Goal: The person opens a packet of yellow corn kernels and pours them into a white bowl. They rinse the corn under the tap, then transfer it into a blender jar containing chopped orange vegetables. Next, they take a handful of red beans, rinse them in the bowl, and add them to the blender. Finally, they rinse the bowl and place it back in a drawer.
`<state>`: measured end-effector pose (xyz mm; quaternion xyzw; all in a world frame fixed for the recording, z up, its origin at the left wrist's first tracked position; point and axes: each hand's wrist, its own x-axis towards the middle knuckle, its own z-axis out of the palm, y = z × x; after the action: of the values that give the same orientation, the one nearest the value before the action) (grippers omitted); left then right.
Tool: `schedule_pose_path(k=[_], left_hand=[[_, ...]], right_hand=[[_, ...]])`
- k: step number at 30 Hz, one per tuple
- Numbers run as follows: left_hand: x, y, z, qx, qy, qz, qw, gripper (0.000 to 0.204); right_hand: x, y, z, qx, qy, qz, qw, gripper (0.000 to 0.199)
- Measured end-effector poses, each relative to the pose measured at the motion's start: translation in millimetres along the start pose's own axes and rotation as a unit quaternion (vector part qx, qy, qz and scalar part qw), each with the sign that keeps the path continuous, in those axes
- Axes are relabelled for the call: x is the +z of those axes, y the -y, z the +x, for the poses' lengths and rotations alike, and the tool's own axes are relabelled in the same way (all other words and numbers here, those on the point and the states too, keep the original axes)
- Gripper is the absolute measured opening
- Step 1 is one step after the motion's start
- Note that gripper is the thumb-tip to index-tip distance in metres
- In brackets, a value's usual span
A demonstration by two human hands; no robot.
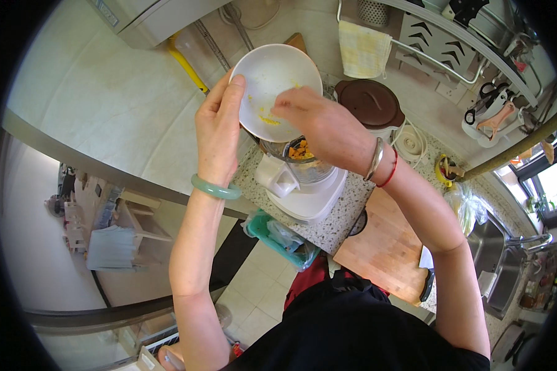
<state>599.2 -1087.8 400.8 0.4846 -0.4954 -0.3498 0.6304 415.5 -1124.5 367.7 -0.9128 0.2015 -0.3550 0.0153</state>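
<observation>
My left hand (pixel 220 123) grips a white bowl (pixel 288 65) by its rim, thumb on the inside, and holds it tilted above a food processor. Yellow-orange crumbs (pixel 268 120) stick to the bowl's inner wall. My right hand (pixel 328 127) reaches over the bowl's mouth, its fingers curled together against the inside; the fingertips are slightly blurred, and whether they hold anything is hidden. Below, the clear container (pixel 319 175) of the food processor holds chopped orange pieces (pixel 300 150). Its white base (pixel 309 204) and handle (pixel 277 178) stand on the speckled counter (pixel 334 232).
A brown-lidded pot (pixel 368 102) stands behind the processor, with a white cord (pixel 410 143) beside it. To the right lie a wooden cutting board (pixel 384 244) and a black-handled knife (pixel 427 281); farther right is a sink (pixel 492 247). A teal bin (pixel 284 241) hangs below the counter edge.
</observation>
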Motion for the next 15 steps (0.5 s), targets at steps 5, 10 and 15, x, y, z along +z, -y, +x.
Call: schedule_pose_path(k=[5,10,15], left_hand=[[3,-1,-3,-0.015,0.011,0.024,1.0,0.035],[9,-8,-5,-0.017,0.015,0.016,1.0,0.038],[7,-9,-6,-0.01,0.014,-0.008,1.0,0.04]], right_hand=[[-9,-7,25,-0.052,-0.17,-0.117,0.977,0.042],[-3,-7,15,0.007,-0.108,-0.142,0.984,0.046],[-7,1,-10,0.042,0.041,-0.009,0.998,0.046]])
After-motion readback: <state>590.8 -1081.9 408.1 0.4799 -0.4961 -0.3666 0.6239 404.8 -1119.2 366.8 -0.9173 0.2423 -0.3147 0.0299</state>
